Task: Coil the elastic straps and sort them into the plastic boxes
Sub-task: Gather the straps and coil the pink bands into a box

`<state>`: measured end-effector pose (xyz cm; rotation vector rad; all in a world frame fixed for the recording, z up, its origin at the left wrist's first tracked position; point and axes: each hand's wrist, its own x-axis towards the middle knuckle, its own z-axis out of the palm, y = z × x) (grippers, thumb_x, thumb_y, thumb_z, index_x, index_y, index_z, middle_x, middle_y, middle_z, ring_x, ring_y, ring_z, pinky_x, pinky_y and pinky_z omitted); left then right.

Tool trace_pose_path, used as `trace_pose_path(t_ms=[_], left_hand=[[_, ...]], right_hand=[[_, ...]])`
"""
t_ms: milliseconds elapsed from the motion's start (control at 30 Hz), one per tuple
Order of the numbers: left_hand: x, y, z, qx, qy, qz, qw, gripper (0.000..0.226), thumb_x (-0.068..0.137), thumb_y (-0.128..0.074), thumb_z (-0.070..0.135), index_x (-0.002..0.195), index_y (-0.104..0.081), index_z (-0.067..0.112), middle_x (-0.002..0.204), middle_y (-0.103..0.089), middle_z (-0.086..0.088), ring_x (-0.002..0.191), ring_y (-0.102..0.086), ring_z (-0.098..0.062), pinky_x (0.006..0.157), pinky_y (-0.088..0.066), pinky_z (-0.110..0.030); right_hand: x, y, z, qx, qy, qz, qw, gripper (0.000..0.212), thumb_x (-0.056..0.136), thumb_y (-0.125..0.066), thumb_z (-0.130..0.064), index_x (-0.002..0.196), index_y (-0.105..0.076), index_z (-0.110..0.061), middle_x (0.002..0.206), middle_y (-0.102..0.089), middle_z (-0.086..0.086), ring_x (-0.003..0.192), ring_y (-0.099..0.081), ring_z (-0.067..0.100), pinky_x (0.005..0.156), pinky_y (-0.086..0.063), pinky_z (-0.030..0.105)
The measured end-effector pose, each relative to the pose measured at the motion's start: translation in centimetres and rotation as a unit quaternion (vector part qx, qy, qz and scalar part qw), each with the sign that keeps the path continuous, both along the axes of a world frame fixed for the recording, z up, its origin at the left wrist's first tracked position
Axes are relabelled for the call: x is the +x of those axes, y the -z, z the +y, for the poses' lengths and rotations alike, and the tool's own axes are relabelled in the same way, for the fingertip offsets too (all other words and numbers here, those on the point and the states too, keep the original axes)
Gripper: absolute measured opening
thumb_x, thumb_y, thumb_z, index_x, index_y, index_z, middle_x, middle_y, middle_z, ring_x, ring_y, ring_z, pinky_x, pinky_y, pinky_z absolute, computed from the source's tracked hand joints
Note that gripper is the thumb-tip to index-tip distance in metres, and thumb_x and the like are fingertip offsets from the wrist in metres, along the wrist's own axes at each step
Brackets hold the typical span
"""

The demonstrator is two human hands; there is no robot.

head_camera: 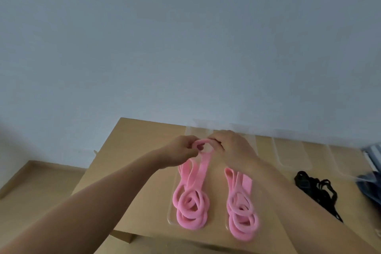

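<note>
Left hand (181, 151) fingers pinch a pink strap (203, 143) looped above the surface (134, 161), and right hand (231, 147) fingers curl round its other side. Its tail hangs into the left clear box (171, 219) of pink coils. A second box (227, 225) sits just beside, with black straps (317, 189) loose at right.

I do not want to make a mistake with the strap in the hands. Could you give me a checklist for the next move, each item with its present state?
1. Grip: the left hand and right hand both pinch the pink strap: ok.
2. Strap fully coiled: not ok, its tail hangs down to the left box.
3. That box holds pink straps only: ok.
4. Room in that box: cannot tell.
5. The black straps coiled: not ok, they lie loose on the table.
</note>
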<state>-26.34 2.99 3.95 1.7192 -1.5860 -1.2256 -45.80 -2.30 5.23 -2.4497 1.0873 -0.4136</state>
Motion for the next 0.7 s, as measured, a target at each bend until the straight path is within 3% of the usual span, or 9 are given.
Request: trace_pose_path(t_ms=[167, 267, 400, 533, 700], left_hand=[[0.3, -4.5, -2.3, -0.084, 0.004, 0.1, 0.991, 0.018, 0.1, -0.053, 0.022, 0.108, -0.067, 0.017, 0.099, -0.076, 0.001, 0.092, -0.069, -0.012, 0.081, -0.053, -0.03], [1.1, -7.8, -3.2, -0.092, 0.032, 0.152, 0.984, 0.019, 0.101, -0.05, 0.02, 0.111, -0.065, 0.012, 0.095, -0.077, -0.003, 0.092, -0.072, -0.021, 0.08, -0.058, -0.036], [2.3, -11.1, -3.4, -0.091, 0.066, 0.199, 0.973, 0.017, 0.1, -0.051, 0.015, 0.111, -0.061, 0.007, 0.093, -0.076, -0.012, 0.082, -0.073, -0.032, 0.066, -0.058, -0.033], [2.9, -11.8, -2.9, -0.053, 0.071, 0.239, 0.967, 0.02, 0.097, -0.057, 0.019, 0.108, -0.056, 0.003, 0.094, -0.075, -0.018, 0.079, -0.072, -0.04, 0.063, -0.059, -0.037], [3.2, -12.1, -2.5, 0.028, 0.078, 0.293, 0.952, 0.042, 0.089, -0.054, 0.049, 0.092, -0.072, 0.01, 0.092, -0.072, -0.023, 0.079, -0.071, -0.044, 0.064, -0.058, -0.041]], right_hand=[[0.2, -5.6, -1.0, -0.03, 0.088, -0.069, 0.993, 0.025, 0.102, -0.046, -0.032, 0.105, -0.071, -0.028, 0.094, -0.068, -0.013, 0.089, -0.061, 0.008, 0.078, -0.048, 0.027], [0.7, -8.3, -0.8, -0.005, 0.121, -0.153, 0.981, 0.022, 0.101, -0.05, -0.031, 0.103, -0.071, -0.028, 0.088, -0.07, -0.016, 0.086, -0.063, 0.002, 0.074, -0.048, 0.018], [1.5, -10.7, -0.3, 0.014, 0.142, -0.224, 0.964, 0.019, 0.098, -0.053, -0.032, 0.092, -0.071, -0.03, 0.08, -0.071, -0.018, 0.079, -0.065, 0.001, 0.068, -0.048, 0.012], [2.4, -11.4, 0.3, 0.037, 0.151, -0.234, 0.96, 0.019, 0.097, -0.058, -0.026, 0.086, -0.072, -0.029, 0.077, -0.072, -0.015, 0.072, -0.066, 0.002, 0.063, -0.048, 0.011], [3.3, -11.4, 1.0, 0.025, 0.126, -0.267, 0.955, 0.011, 0.092, -0.067, -0.028, 0.087, -0.076, -0.033, 0.081, -0.073, -0.017, 0.081, -0.067, 0.003, 0.069, -0.047, 0.01]])
